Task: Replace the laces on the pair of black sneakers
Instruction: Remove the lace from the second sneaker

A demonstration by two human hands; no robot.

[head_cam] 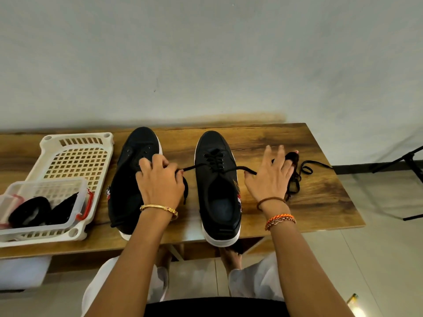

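Note:
Two black sneakers with white soles stand on the wooden table (pixel 320 202), toes pointing away from me. The right sneaker (pixel 217 191) is laced with a black lace (pixel 215 160) through its eyelets. The left sneaker (pixel 135 170) shows bare eyelets at its front. My left hand (pixel 160 179) lies over the left sneaker and pinches the lace's left end. My right hand (pixel 270 177) pinches the lace's right end between thumb and forefinger, its other fingers spread. The lace runs taut between both hands.
A loose black lace (pixel 299 177) lies tangled on the table just right of my right hand. At the left stands a white plastic basket (pixel 75 152), with a clear box (pixel 80 197) of black items on it. A black stand (pixel 407 161) is at the far right.

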